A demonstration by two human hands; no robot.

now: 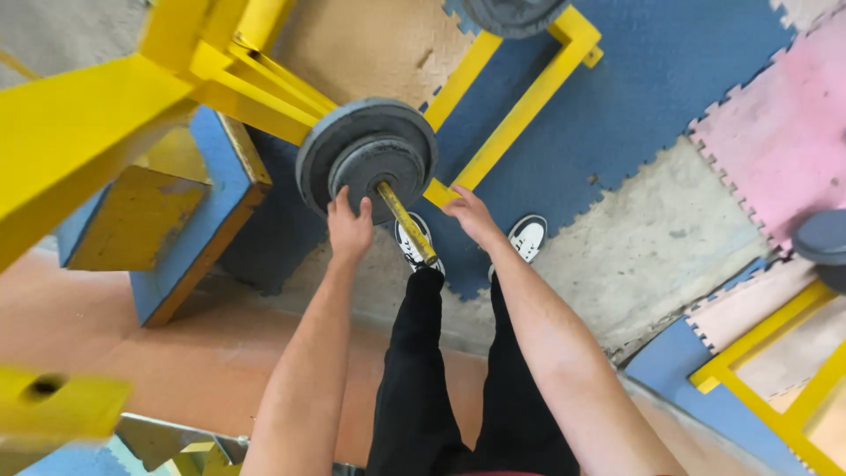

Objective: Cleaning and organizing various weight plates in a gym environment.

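- Grey weight plates (367, 159): two on a yellow peg (407, 224), a smaller plate in front of a larger one. The peg's long axis runs from the plates toward me, its free end pointing down at my shoes.
- My left hand (349, 227): fingers spread and laid flat on the lower rim of the smaller plate; touching, not wrapped round anything.
- My right hand (471, 214): open, fingers loosely out, just right of the peg; it grips nothing, and I cannot tell if it touches the yellow frame (493, 132) behind it. The left hand is the nearer one to the plates.
- Peg's free end: bare, nothing on it in front of the smaller plate.
- Around: blue and pink floor mats (670, 79), a blue-and-yellow box (167, 229) at left, another grey plate (821, 238) at the right edge.
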